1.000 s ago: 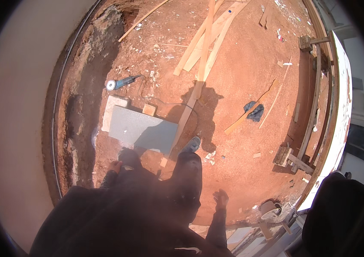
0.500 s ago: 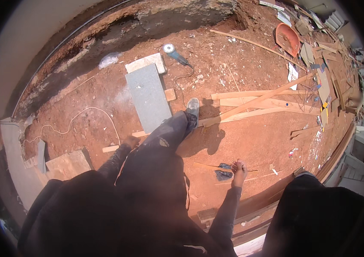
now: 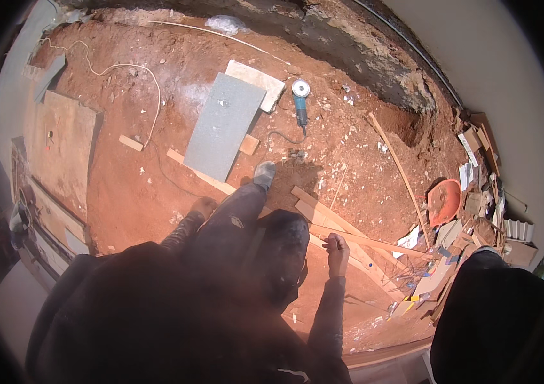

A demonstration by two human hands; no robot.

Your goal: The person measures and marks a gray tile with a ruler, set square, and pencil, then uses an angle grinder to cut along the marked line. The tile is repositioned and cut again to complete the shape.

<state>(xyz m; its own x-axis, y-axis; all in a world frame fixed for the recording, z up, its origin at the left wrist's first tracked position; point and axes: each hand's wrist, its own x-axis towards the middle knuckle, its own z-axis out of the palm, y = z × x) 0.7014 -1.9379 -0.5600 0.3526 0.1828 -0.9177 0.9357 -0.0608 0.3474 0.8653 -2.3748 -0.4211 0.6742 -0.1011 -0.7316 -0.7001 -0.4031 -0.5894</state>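
My left hand [image 3: 204, 206] hangs beside my forward leg, near the end of a thin wooden strip [image 3: 200, 179]. Its fingers are partly hidden and blurred. My right hand [image 3: 336, 255] is raised to the right of my bent knee [image 3: 286, 240], its fingers curled in. Whether anything small is in them I cannot make out. Crossed wooden planks [image 3: 374, 267] lie on the ground beyond it. Ahead of my shoe [image 3: 264, 173], a grey stone slab [image 3: 226, 121] rests partly over a pale block [image 3: 260, 80]. An angle grinder [image 3: 300, 102] lies right of the slab, disc facing up.
A cable trails from the grinder. At the right lie an orange tub [image 3: 443, 201], a long wooden strip [image 3: 400, 173] and scrap wood. A trench [image 3: 406, 125] runs below the wall. A wooden board [image 3: 61, 153] lies left; a dark shape [image 3: 489, 313] covers the lower right.
My view has turned, so the slab, grinder and planks sit differently in it. My second knee has come up into view. My right hand now appears near the planks rather than the black scrap.
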